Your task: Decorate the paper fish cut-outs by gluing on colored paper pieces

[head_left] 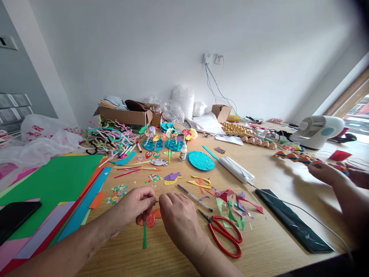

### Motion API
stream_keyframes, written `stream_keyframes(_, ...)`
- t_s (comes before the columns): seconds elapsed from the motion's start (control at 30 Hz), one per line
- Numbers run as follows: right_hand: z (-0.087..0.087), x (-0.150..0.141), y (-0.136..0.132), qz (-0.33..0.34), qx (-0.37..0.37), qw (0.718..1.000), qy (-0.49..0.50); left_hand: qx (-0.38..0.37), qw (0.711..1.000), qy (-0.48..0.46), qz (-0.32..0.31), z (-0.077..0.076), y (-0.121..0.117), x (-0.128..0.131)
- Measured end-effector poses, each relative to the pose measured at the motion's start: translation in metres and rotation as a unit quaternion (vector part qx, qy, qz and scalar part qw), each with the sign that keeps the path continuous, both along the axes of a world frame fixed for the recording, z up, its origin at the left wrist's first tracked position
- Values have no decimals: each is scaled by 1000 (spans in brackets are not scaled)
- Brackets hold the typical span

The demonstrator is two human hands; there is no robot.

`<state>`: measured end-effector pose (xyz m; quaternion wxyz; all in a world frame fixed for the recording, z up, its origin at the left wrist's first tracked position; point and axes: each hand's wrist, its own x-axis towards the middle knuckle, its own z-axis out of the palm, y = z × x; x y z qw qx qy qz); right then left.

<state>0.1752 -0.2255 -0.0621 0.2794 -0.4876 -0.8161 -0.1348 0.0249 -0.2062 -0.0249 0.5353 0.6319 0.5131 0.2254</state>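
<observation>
My left hand [135,206] and my right hand [180,219] meet over the wooden table [273,238], both with fingers pinched together. Between them sits a small orange paper piece [150,219] and a thin green paper strip [144,234] that runs toward me. The left fingertips pinch the top of that piece; what the right fingers hold is hidden. Red-handled scissors [225,232] lie just right of my right hand, and a pen [194,198] lies beyond it.
Coloured paper sheets [57,181] and a black phone [14,217] lie at left. Paper scraps [236,207], a purple paper fish [172,177], a teal disc [201,160], a glue bottle [182,153], pipe cleaners [108,138] and boxes fill the middle. Another person's hands [334,173] work at right near a fan [317,130].
</observation>
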Motion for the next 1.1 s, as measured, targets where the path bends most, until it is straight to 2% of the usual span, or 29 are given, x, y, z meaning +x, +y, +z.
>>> stream_keyframes(0.1,0,2,-3,9,-22,999,30,7,1000,-16,4,1,1,-1)
stream_keyframes(0.17,2,5,-5,21,-68,994,85,17,1000,-14,4,3,1,-3)
stream_keyframes(0.27,4,10,-7,36,-178,958,220,25,999,-20,0,5,2,-8)
stream_keyframes(0.37,5,15,-8,42,-288,883,370,11,999,-52,-7,4,1,-13)
stream_keyframes(0.4,4,17,-7,48,-322,846,422,4,998,-68,-13,4,1,-14)
stream_keyframes(0.53,4,18,-10,112,-437,672,588,-17,994,-105,-31,5,-2,-13)
stream_keyframes(0.57,4,17,-11,126,-448,640,611,-18,994,-103,-34,6,-3,-12)
stream_keyframes(0.6,4,17,-11,132,-450,620,629,-19,994,-97,-38,5,-3,-11)
stream_keyframes(0.67,5,15,-12,128,-441,607,648,-16,996,-76,-47,4,-3,-9)
stream_keyframes(0.73,4,15,-11,114,-424,623,647,-12,997,-50,-57,1,-1,-8)
stream_keyframes(0.77,3,15,-11,109,-410,643,638,-9,997,-40,-58,0,0,-8)
stream_keyframes(0.8,2,15,-11,103,-385,675,621,-6,998,-33,-56,-2,1,-8)
stream_keyframes(0.83,2,16,-12,95,-345,720,594,-1,998,-29,-48,-3,2,-8)
stream_keyframes(0.9,2,18,-16,84,-230,829,502,9,999,-25,-20,-4,3,-10)
stream_keyframes(0.93,3,18,-19,82,-165,877,445,7,1000,-23,-6,-4,2,-12)
stream_keyframes(0.97,3,19,-22,83,-107,912,387,0,1000,-22,0,-4,2,-13)
stream_keyframes(1.03,4,19,-27,93,-28,950,298,-32,999,-25,-11,-2,-2,-15)
stream_keyframes(1.1,3,19,-30,100,13,965,242,-77,996,-38,-36,-1,-5,-15)
